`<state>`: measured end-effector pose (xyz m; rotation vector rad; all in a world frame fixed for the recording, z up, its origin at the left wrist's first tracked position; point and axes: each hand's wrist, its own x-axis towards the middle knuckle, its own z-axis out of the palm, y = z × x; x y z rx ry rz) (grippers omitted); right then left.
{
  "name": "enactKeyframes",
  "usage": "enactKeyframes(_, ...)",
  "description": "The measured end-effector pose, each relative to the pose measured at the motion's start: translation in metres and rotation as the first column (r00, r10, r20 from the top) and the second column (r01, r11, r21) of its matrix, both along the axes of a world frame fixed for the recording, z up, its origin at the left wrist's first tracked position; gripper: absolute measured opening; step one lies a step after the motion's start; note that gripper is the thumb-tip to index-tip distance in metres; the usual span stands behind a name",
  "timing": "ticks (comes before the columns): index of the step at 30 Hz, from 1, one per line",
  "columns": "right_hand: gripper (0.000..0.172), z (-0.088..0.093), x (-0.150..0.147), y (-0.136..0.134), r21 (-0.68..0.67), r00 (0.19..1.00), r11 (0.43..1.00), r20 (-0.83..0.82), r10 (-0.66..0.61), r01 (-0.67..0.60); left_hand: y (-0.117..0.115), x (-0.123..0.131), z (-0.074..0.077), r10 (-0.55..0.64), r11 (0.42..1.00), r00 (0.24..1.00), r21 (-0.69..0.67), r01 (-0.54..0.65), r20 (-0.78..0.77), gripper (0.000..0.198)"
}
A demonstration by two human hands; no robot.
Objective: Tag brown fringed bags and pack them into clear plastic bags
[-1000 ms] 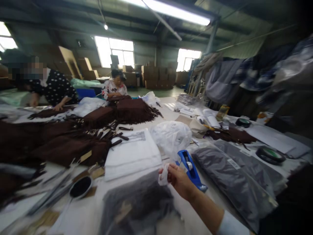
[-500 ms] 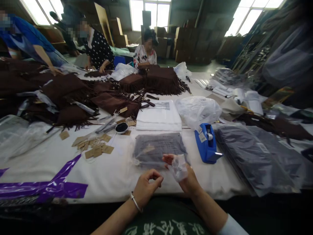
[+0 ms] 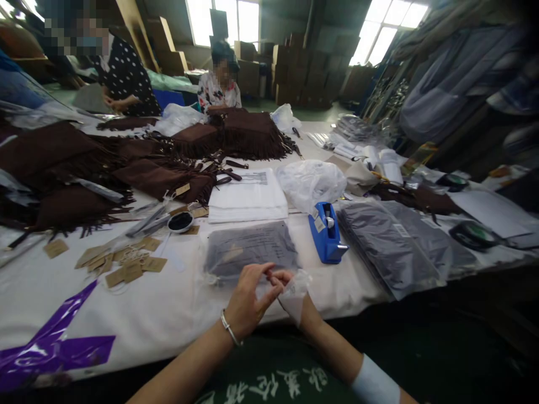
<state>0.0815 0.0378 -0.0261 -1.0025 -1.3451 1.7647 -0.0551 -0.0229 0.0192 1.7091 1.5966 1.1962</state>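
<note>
Your left hand (image 3: 246,297) and right hand (image 3: 307,314) meet just above the near edge of the counter (image 3: 168,303), both working one small clear plastic piece (image 3: 296,290). The right hand is closed on it, with the film draped over the palm side; the left hand has thumb and fingertips pinched together on the film's upper edge, touching the right fingers. Whether the piece is a pouch or a loose strip cannot be told. Treat it as very light, limp and slick: it will probably fold on itself, cling to skin and slip from a flat grip. Take hold at an edge or corner with fingertips, not across the middle. Directly beyond your hands lies a bagged grey garment (image 3: 250,249), flat on the counter and apart from them. The blue tape dispenser (image 3: 326,235) stands just to its right, and loose paper tags (image 3: 122,264) lie scattered to its left.
</note>
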Motion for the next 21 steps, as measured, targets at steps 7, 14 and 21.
enactKeyframes(7, 0.02, 0.004, 0.014, -0.012, 0.146, 0.995, 0.987, 0.084, 0.058, -0.07, -0.009, 0.019, -0.008, -0.079, 0.996, 0.983, 0.061, 0.07, 0.166, 0.015)
enactKeyframes(14, 0.035, 0.018, 0.008, -0.015, -0.005, 0.972, 0.978, -0.109, 0.208, -0.21, -0.014, 0.004, -0.019, 0.264, 0.943, 0.609, -0.334, 0.0, 0.748, 0.026)
enactKeyframes(21, 0.025, 0.015, 0.0, -0.011, 0.099, 0.987, 0.982, 0.002, -0.162, 0.161, -0.022, 0.005, -0.025, 0.157, 0.916, 0.808, -0.389, 0.095, 0.568, 0.012)
